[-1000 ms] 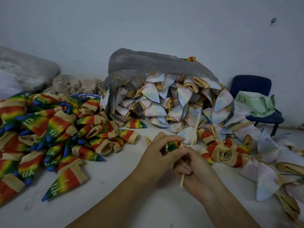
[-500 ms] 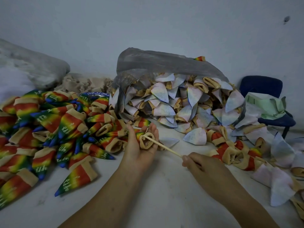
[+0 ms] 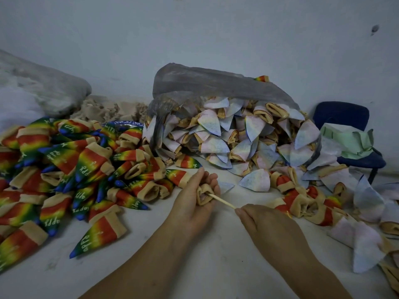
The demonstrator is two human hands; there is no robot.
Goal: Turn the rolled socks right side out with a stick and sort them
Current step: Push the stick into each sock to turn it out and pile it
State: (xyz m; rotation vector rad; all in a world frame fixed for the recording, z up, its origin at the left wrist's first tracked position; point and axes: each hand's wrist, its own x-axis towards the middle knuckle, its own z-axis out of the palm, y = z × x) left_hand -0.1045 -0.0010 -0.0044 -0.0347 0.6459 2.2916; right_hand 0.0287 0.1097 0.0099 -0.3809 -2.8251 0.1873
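My L hand (image 3: 192,203) grips sock (image 3: 204,194) mid-frame; R hand (image 3: 265,223) pinches stick (image 3: 223,201), axis running up-left into cuff.

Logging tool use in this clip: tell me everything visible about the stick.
The stick is thin, straight, pale, wood-like. One end sits inside the tan cuff opening of the rolled sock gripped by the left hand; the other is pinched by the right hand. It slants down rightward above the table, only its middle stretch showing.
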